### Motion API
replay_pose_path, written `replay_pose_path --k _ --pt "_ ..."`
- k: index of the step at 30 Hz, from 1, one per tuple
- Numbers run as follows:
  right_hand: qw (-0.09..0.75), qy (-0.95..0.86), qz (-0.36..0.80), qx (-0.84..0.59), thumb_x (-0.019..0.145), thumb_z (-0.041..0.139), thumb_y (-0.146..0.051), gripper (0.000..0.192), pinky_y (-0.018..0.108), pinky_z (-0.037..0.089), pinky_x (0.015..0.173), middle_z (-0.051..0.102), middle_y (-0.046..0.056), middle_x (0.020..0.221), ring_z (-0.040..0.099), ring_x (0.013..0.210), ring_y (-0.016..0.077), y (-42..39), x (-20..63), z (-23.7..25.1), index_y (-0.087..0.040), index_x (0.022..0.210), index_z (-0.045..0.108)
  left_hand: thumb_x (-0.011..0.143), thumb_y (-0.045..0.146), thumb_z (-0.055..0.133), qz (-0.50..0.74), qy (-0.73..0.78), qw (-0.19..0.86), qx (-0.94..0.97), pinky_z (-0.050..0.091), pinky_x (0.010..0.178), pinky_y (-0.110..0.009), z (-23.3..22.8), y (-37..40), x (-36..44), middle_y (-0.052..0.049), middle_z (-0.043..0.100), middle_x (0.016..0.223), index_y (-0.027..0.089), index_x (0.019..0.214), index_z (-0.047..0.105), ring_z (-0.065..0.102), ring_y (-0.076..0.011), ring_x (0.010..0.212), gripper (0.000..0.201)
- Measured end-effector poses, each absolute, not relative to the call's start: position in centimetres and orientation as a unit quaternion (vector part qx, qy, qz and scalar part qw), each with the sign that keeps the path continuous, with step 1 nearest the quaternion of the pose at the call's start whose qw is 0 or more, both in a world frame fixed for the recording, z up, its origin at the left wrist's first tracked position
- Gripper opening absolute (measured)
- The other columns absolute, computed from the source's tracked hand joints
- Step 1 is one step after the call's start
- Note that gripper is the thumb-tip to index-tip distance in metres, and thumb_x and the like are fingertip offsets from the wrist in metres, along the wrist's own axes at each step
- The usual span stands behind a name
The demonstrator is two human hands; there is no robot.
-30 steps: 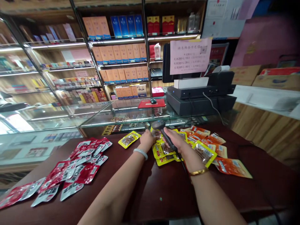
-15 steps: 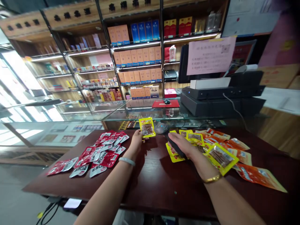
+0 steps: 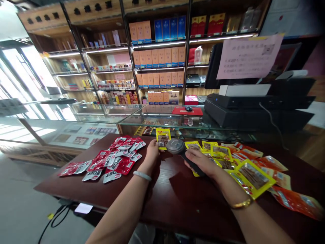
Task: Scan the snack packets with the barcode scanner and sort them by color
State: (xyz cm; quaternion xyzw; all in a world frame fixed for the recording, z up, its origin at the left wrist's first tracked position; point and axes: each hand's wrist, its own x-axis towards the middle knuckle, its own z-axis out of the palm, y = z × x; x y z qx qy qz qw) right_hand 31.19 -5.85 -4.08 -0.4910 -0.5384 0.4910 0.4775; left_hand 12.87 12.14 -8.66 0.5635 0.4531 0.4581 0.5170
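Shop shelving lined with orange, blue and red boxes (image 3: pixel 158 57) fills the background, and in front of it runs a glass display counter (image 3: pixel 132 118) that meets a dark, glossy reddish-brown table (image 3: pixel 175 200). Over that table the left hand (image 3: pixel 152 151) pinches a small yellow packet (image 3: pixel 163 137) by its lower edge and holds it upright, facing the person – a flat, shiny pouch with a clear window showing brown contents and a small white label patch low on its front (the print is too small to read). The right hand (image 3: pixel 201 162) is closed around the black handle of a barcode scanner (image 3: pixel 177 149), whose round grey head sits just beside the packet, almost touching it. To the right lie more yellow packets (image 3: pixel 250 176) of the same kind, overlapping orange packets (image 3: pixel 279 169) – all loose and crinkled. To the left, well apart, a heap of red-and-white packets (image 3: pixel 114 159) spreads across the table. Behind the scanner stands a black till with a printer (image 3: pixel 254 105), and above it hangs a pink paper notice (image 3: pixel 248 56) with blurred writing. A red mat with a mouse (image 3: pixel 187 110) rests on the glass.
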Motion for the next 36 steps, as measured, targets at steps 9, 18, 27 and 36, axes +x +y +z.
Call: replay_pose_path --k 9,18,27,36 --pt "0.505 -0.522 0.491 -0.481 0.08 0.065 -0.07 0.052 0.02 0.035 0.04 0.059 -0.004 0.061 0.048 0.042 0.0091 -6.2 32.2 -3.4 -0.021 0.094 0.057 0.09 0.035 0.053 0.446 0.525 0.411 0.597 0.051 0.065 -0.029 -8.1 12.5 11.5 -0.009 0.07 0.092 0.017 0.122 0.06 0.066 -0.017 0.067 0.037" --pt "0.598 -0.469 0.458 -0.462 0.077 0.066 -0.073 0.054 0.019 0.032 0.036 0.057 -0.005 0.055 0.044 0.037 0.0081 -6.3 36.0 -1.6 -0.022 0.079 0.047 0.088 0.041 0.059 0.311 0.555 0.051 0.77 0.031 0.114 -0.045 -7.1 9.5 12.9 -0.014 0.055 0.142 0.021 0.136 0.056 0.044 -0.0328 0.135 0.052" --pt "0.571 -0.482 0.455 -0.485 0.076 0.065 -0.075 0.055 0.019 0.033 0.034 0.056 -0.006 0.055 0.044 0.037 0.0077 -5.8 36.3 -2.2 -0.021 0.081 0.053 0.067 0.066 0.072 0.084 0.409 0.139 0.898 0.042 0.1 -0.041 -6.9 4.5 21.2 -0.014 0.067 0.12 0.025 0.109 0.071 0.056 -0.036 0.12 0.058" --pt "0.589 -0.482 0.446 -0.472 0.077 0.062 -0.076 0.055 0.019 0.035 0.035 0.056 -0.007 0.052 0.044 0.036 0.0081 -5.6 36.8 -2.4 -0.022 0.08 0.05 0.061 0.041 0.084 0.119 0.439 0.212 0.865 0.048 0.079 -0.032 -5.7 3.5 22.6 -0.014 0.068 0.112 0.018 0.115 0.049 0.065 -0.0293 0.104 0.068"
